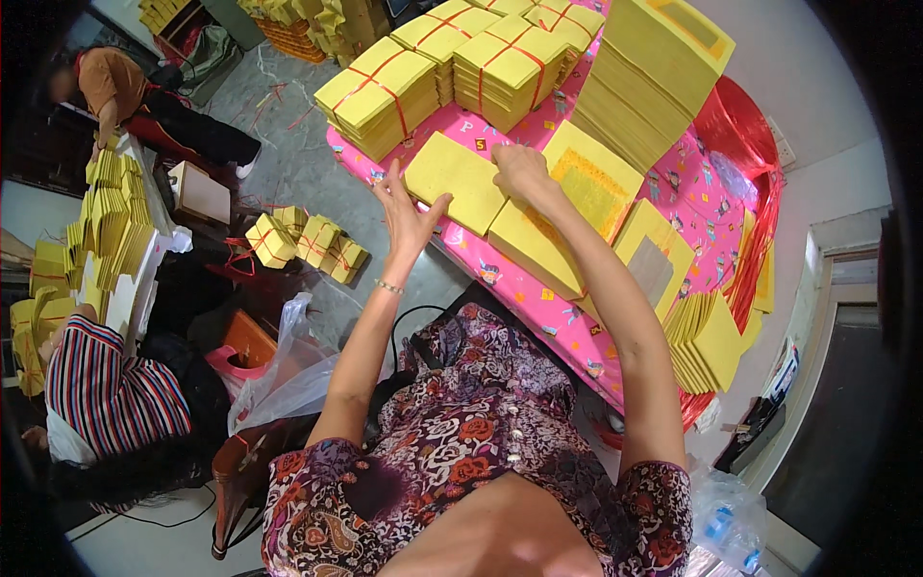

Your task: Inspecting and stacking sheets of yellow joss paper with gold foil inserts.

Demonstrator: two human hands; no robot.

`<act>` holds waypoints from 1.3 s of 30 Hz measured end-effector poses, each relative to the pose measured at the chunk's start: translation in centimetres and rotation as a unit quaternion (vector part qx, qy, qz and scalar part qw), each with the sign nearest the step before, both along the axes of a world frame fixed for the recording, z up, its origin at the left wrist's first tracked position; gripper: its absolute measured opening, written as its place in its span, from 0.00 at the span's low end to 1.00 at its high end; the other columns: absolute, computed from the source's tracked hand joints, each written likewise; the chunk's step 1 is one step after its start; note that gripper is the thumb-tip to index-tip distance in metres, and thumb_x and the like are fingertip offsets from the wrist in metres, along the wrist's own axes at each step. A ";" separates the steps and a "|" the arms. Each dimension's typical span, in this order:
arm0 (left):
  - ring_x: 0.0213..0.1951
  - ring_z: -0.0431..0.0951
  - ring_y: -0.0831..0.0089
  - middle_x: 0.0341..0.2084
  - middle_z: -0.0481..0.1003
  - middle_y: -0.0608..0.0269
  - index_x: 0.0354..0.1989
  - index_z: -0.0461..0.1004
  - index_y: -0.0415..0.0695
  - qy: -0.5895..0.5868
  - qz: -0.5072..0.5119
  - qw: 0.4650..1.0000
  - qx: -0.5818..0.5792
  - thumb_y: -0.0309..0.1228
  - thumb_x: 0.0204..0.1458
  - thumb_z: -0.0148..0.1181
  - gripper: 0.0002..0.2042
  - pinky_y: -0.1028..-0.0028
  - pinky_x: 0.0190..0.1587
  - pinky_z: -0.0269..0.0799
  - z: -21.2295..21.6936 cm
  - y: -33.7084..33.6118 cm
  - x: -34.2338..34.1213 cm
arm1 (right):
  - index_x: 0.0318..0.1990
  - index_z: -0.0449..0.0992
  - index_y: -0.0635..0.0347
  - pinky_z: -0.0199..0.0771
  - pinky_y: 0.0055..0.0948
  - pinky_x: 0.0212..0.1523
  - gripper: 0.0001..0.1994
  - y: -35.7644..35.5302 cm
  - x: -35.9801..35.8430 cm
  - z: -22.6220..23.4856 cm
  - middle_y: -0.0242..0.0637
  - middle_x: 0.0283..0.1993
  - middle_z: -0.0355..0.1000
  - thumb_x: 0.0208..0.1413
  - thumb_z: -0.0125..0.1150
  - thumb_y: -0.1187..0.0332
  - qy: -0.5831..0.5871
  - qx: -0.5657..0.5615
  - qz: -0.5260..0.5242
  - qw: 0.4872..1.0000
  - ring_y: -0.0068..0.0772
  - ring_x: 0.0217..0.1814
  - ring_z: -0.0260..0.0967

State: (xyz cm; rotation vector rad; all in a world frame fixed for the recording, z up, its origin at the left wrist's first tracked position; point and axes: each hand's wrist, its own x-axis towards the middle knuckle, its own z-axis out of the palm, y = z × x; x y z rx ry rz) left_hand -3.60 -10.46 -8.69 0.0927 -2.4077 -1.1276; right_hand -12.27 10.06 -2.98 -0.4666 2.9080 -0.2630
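A flat stack of yellow paper (454, 181) lies near the front edge of a table with a pink printed cover (486, 269). At the stack's left end my left hand (409, 213) is open, its fingers spread and its thumb at the near side. My right hand (522, 175) is closed at the right end, with curled fingers; whatever they hold is hidden. Right beside it sits a thicker yellow paper block (601, 178) with an orange-gold patch on top, partly covered by my right forearm.
Yellow bundles tied with red string (377, 91) stand along the far side, beside a tall paper stack (639, 91). Red plastic strands (748, 260) hang at the right near fanned yellow paper (707, 337). Tied bundles (312, 240) lie on the floor. Two people (120, 385) work at left.
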 end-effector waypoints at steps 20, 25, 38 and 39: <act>0.65 0.60 0.47 0.59 0.68 0.51 0.58 0.73 0.53 0.004 -0.212 0.951 -0.223 0.38 0.61 0.55 0.16 0.45 0.68 0.49 -0.2 -0.5 -2.3 | 0.44 0.77 0.60 0.75 0.42 0.44 0.10 9.0 11.9 5.6 0.45 0.40 0.75 0.59 0.61 0.65 0.129 -0.262 0.002 0.957 0.49 0.43 0.75; 0.63 0.64 0.49 0.57 0.70 0.50 0.55 0.75 0.49 0.066 -0.225 0.956 -0.178 0.36 0.60 0.58 0.16 0.49 0.66 0.56 4.2 0.6 -1.6 | 0.44 0.78 0.61 0.75 0.41 0.41 0.10 12.1 17.2 6.3 0.43 0.37 0.74 0.58 0.62 0.65 0.049 -0.270 -0.081 0.958 0.48 0.40 0.75; 0.58 0.68 0.57 0.54 0.72 0.59 0.50 0.80 0.49 0.028 -0.455 0.882 -0.123 0.35 0.42 0.76 0.24 0.61 0.60 0.68 7.7 6.4 3.8 | 0.42 0.75 0.60 0.73 0.41 0.43 0.17 11.8 22.9 4.3 0.39 0.40 0.70 0.47 0.72 0.62 0.181 -0.194 -0.002 0.964 0.44 0.44 0.70; 0.58 0.68 0.57 0.53 0.73 0.60 0.49 0.80 0.49 0.020 -0.463 0.877 -0.125 0.35 0.42 0.75 0.23 0.61 0.59 0.69 7.8 6.4 3.8 | 0.41 0.76 0.60 0.73 0.41 0.43 0.17 11.7 22.8 4.1 0.39 0.40 0.70 0.47 0.72 0.63 0.200 -0.185 0.002 0.962 0.43 0.43 0.70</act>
